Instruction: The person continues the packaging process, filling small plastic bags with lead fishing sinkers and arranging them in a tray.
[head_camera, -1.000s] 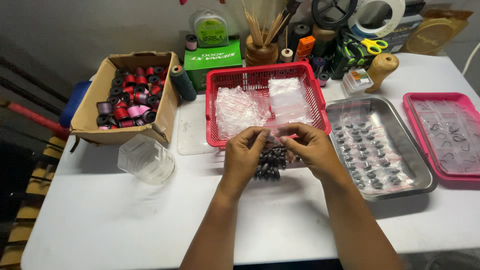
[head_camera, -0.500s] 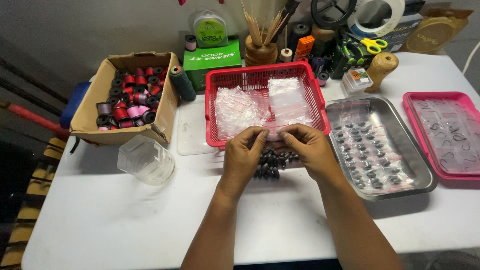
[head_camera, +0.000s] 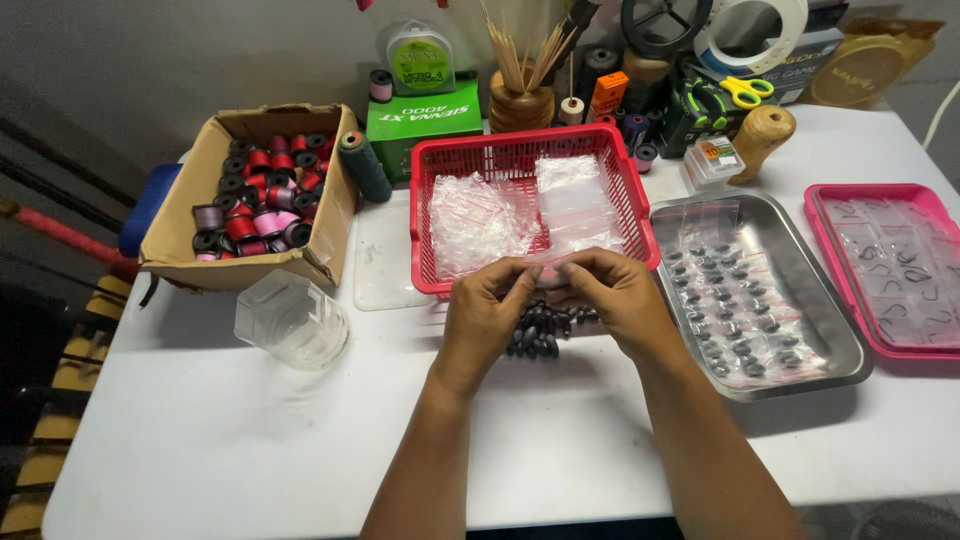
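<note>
White tabletop (head_camera: 250, 440) is filling the near part of the view, and both forearms are reaching across it from the near edge. Just short of the red basket (head_camera: 527, 160), the left hand (head_camera: 485, 315) and the right hand (head_camera: 618, 300) are meeting, fingertips drawn together and pinching a small clear bag (head_camera: 545, 262) between them at the basket's near rim. Directly under the hands, on the near side of the basket, a pile of small dark weights (head_camera: 540, 330) is lying on the table. Compared with a second ago, the hands are holding almost the same spot and the same pinch; the pile is lying where it was.

Left of the basket, a clear plastic jar (head_camera: 290, 320) is resting on its side, and beyond it a cardboard box (head_camera: 250, 190) is holding thread spools. Right of the basket, a steel tray (head_camera: 750, 290) is carrying filled bags, with a pink tray (head_camera: 890, 265) farther right. Behind the basket, a wooden cup of sticks (head_camera: 520, 100) and a green box (head_camera: 415, 115) are standing.
</note>
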